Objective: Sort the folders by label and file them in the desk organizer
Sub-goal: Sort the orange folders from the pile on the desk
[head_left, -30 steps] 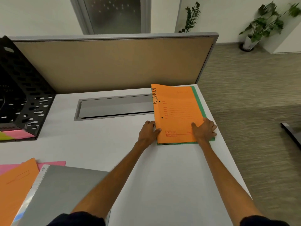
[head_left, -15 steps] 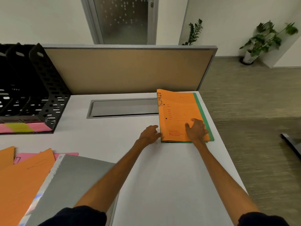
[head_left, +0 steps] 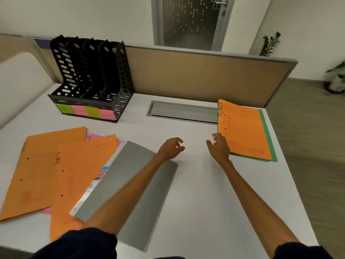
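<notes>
An orange folder marked ADMIN (head_left: 242,129) lies on a green folder (head_left: 267,133) at the desk's right edge. My right hand (head_left: 218,146) hovers just left of that stack, fingers loosely curled and holding nothing. My left hand (head_left: 171,147) hangs over the bare desk, also loosely curled and holding nothing. Two orange folders (head_left: 44,165) (head_left: 78,176) lie spread at the left over a pink folder (head_left: 93,137). A grey folder (head_left: 130,187) lies under my left forearm. The black desk organizer (head_left: 93,77) stands at the back left, with green and pink labels along its front.
A tan partition panel (head_left: 201,77) runs along the back of the white desk (head_left: 205,184). A grey cable hatch (head_left: 183,113) is set into the desk between the organizer and the ADMIN stack. A chair back (head_left: 18,85) stands at the far left.
Both hands have come off the ADMIN stack and drawn back to the left. My view has swung left, bringing the organizer and the spread folders into sight.
</notes>
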